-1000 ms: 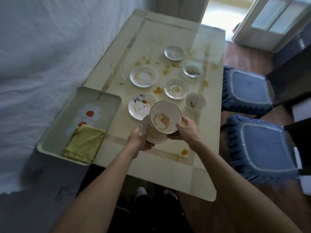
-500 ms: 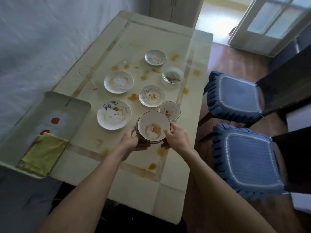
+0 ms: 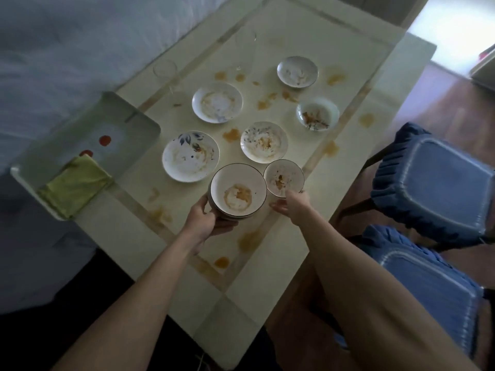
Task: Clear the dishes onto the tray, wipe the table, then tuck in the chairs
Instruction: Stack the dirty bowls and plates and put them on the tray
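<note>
Here, stacked bowls: round, glossy, dark-rimmed, sauce-smeared, right of the tray.
Left hand: cupped, gripping the stack.
Right hand: fingers loosely spread, touching small bowl.
Tabletop: smooth, cream, stained.

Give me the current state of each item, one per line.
Stacked bowls: dirty, held by left hand.
Small bowl: dirty, on table, right hand at its near rim.
Flower plate: dirty, on table.
Tray: no dishes yet.
Yellow cloth: folded, in tray.
Table: stained.
Chairs: pulled out.
</note>
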### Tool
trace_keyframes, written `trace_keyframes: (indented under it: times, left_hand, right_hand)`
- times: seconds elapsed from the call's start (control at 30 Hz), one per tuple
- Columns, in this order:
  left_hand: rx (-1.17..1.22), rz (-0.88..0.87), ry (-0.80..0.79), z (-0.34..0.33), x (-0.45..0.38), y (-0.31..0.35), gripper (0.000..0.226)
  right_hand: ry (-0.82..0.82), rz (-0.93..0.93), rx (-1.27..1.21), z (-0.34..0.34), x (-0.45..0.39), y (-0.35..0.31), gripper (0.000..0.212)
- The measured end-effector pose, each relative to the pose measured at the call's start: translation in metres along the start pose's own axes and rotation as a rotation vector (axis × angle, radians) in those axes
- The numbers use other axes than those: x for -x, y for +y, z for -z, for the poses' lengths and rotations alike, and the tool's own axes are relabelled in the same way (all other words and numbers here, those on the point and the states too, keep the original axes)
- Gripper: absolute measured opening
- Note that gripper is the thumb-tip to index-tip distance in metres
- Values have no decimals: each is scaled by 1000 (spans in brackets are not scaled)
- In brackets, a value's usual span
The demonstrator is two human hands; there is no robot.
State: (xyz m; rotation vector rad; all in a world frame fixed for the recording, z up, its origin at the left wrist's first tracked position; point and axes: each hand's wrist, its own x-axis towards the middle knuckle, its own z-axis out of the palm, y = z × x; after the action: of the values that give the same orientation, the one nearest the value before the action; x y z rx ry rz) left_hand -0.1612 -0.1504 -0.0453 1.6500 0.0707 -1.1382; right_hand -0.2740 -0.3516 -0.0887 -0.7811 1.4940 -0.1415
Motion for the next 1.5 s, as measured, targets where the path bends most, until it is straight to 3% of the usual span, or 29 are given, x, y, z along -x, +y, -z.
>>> trace_keyframes:
  times: [0.1,0.23,0.43,0.67,0.93,1.3,1.43,1.5]
  left_hand:
    - [5,-10,30,0,-5,-1,44]
    - [40,-3,60,0,-2,-1,40]
    - [-2,10,118,8,-4,1,49]
    - [11,-16,109,11,-4,8,47]
    - [-17,-88,66,22,-6,23,37]
    - [-78,-98,25,121,-36,61,30]
    - [-93,-77,20,190,-63,86,50]
    - [-99,-62,24,221,-73,93,55]
  right_hand:
    - [22,38,-45,-5,-10,2,39]
    - [11,81,-202,-2,5,0,30]
    - [80,390,-103,-3,39,-23,24]
    - [-216,541,185,-7,76,-29,24]
    - [-350,659,456,-45,106,-28,33]
    - [-240,587,608,-153,138,-10,35]
    - [-135,680,864,-221,142,-15,23]
    - [-86,737,1000,-252,142,-14,30]
